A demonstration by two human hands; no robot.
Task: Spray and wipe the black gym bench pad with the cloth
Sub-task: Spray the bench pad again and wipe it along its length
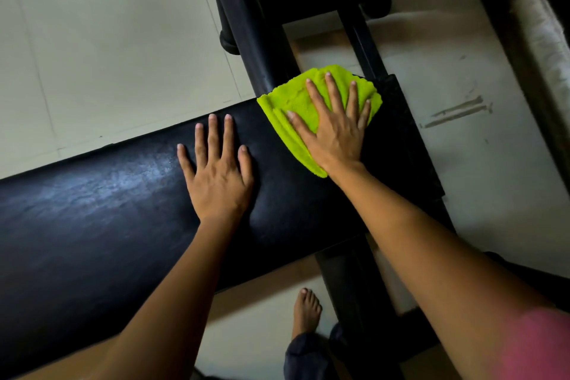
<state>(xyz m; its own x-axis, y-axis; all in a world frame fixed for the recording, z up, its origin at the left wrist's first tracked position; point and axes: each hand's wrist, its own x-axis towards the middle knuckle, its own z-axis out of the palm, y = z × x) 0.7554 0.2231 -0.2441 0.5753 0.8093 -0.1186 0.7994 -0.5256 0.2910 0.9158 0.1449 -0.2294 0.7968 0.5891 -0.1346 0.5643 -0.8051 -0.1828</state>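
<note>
On the pad (92, 210), cloth (293, 102) lies under spread fingers (334, 92) of right hand (336, 139); left hand (220, 179) flat, apparently pressing.

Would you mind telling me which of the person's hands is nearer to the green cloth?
Right. The right hand presses flat on the cloth; the left hand lies flat on the bench pad beside it, not touching.

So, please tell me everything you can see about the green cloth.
The cloth is bright lime green, fluffy like microfibre, and bunched into soft folds. It lies on the end of the black bench pad, near the metal frame. The right hand presses it with straight, spread fingers, covering its middle.
</note>
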